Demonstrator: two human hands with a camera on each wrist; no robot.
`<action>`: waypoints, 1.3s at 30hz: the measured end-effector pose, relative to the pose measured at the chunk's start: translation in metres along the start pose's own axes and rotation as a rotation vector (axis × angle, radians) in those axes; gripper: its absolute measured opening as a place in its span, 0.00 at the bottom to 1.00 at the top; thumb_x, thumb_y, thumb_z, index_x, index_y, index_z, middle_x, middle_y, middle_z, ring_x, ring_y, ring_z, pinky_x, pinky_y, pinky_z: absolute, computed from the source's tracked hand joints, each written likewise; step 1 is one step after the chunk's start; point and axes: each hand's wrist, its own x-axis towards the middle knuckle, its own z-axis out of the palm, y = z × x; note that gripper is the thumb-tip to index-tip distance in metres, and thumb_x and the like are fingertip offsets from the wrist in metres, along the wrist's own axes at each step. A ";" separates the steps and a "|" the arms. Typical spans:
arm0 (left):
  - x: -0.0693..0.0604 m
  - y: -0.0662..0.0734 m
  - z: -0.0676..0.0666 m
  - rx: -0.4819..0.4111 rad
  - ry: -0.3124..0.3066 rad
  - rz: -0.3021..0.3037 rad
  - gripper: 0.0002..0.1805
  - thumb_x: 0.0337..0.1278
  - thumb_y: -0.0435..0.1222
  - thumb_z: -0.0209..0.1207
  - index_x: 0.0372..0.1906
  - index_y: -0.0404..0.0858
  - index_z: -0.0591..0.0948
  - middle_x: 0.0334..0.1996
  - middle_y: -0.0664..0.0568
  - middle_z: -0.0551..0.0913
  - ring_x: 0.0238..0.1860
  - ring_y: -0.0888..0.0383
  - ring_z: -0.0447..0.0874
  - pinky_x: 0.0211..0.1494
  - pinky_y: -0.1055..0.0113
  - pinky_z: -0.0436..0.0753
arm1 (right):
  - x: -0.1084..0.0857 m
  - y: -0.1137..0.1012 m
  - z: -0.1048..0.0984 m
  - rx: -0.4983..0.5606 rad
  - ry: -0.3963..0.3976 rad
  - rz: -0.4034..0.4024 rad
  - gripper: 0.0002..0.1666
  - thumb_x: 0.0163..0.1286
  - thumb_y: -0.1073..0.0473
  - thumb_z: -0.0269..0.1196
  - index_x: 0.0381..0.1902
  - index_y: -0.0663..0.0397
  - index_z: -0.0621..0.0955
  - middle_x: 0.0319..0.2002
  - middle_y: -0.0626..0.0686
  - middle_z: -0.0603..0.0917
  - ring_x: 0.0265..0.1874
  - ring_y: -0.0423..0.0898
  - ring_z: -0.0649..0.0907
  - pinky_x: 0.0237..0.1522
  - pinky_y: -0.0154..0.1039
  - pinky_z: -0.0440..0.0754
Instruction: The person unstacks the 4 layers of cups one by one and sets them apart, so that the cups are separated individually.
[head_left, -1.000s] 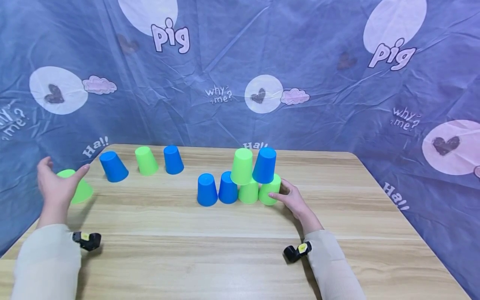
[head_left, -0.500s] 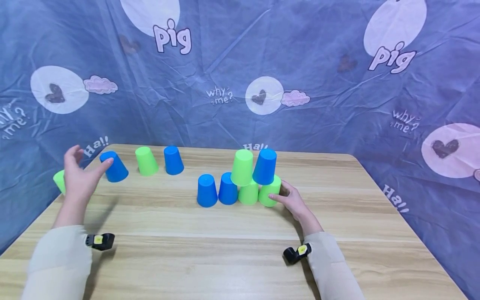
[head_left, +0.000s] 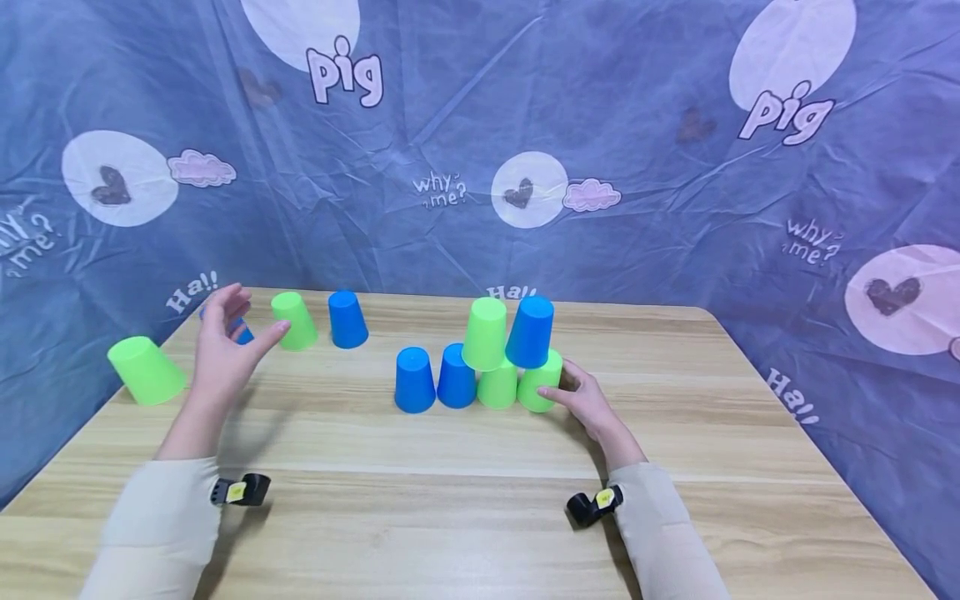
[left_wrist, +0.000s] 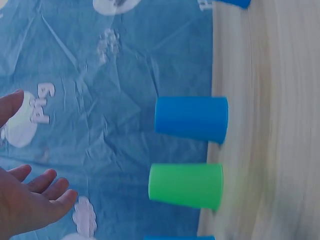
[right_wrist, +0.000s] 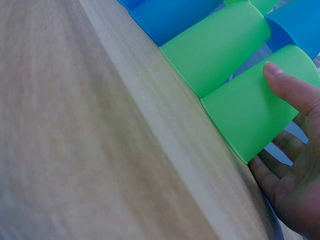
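Upside-down cups stand in a touching row of four: two blue [head_left: 414, 381], two green. On top rest a green cup [head_left: 485, 335] and a blue cup [head_left: 530, 332]. My right hand [head_left: 588, 404] grips the rightmost green cup [right_wrist: 257, 107] of the row, thumb on its near side, fingers behind. My left hand [head_left: 225, 350] is raised with fingers spread, holding nothing, in front of a blue cup [head_left: 244, 336] that it partly hides. Just right of it stands a green cup [head_left: 295, 322]; the left wrist view shows that green cup [left_wrist: 185, 185] beside a blue cup [left_wrist: 191, 118].
A green cup [head_left: 147, 372] stands at the left table edge, and a blue cup [head_left: 348, 320] near the back edge. The wooden table [head_left: 465, 517] ends at a printed blue cloth [head_left: 450, 108]. A black wrist camera [head_left: 247, 490] sits on the left sleeve.
My left hand has moved right, from in front of the leftmost green cup past the neighbouring blue cup toward the back green one. The right hand has stayed at the row.
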 end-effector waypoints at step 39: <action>-0.021 0.034 0.116 -0.158 -0.383 0.075 0.38 0.45 0.36 0.62 0.61 0.35 0.56 0.56 0.42 0.64 0.57 0.52 0.60 0.59 0.58 0.60 | 0.001 -0.001 0.000 0.005 0.002 0.015 0.38 0.49 0.54 0.66 0.59 0.53 0.66 0.54 0.56 0.70 0.53 0.50 0.68 0.56 0.46 0.60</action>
